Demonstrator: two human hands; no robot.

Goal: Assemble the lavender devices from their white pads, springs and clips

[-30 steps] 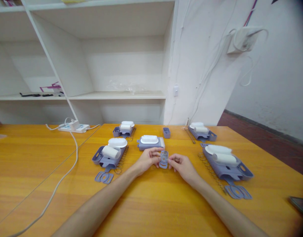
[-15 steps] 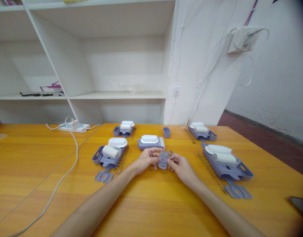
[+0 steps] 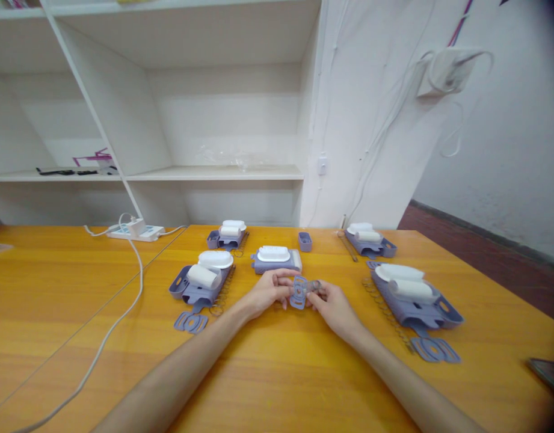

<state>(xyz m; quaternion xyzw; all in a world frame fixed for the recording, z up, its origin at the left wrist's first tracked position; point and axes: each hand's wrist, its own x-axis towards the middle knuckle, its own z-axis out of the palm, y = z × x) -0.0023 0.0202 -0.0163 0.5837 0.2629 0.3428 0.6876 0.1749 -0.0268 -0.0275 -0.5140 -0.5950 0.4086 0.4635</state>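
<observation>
My left hand (image 3: pixel 270 293) is closed at the fingertips on a flat blue-grey plastic piece with cut-outs (image 3: pixel 298 293), held upright above the table. From the other side my right hand (image 3: pixel 333 308) pinches a small coiled metal piece (image 3: pixel 313 285), whose exact kind is hard to make out. The metal end touches or overlaps the plastic piece's right edge. Just beyond my hands lies a blue-grey plastic case (image 3: pixel 279 265) with a white oval brush-like part (image 3: pixel 273 254) on top.
Sets of blue-grey holders with white rolls stand left (image 3: pixel 204 276) and right (image 3: pixel 412 291), with metal coils (image 3: pixel 387 313) and cut-out pieces (image 3: pixel 434 349). A small cup (image 3: pixel 305 242) stands behind. A white cable (image 3: pixel 139 282) runs from a power strip (image 3: pixel 144 233) across the table's left.
The metal piece in my right hand has turned from facing me as a ring to lying lengthwise, shifting slightly right. My left hand and the plastic piece have hardly moved.
</observation>
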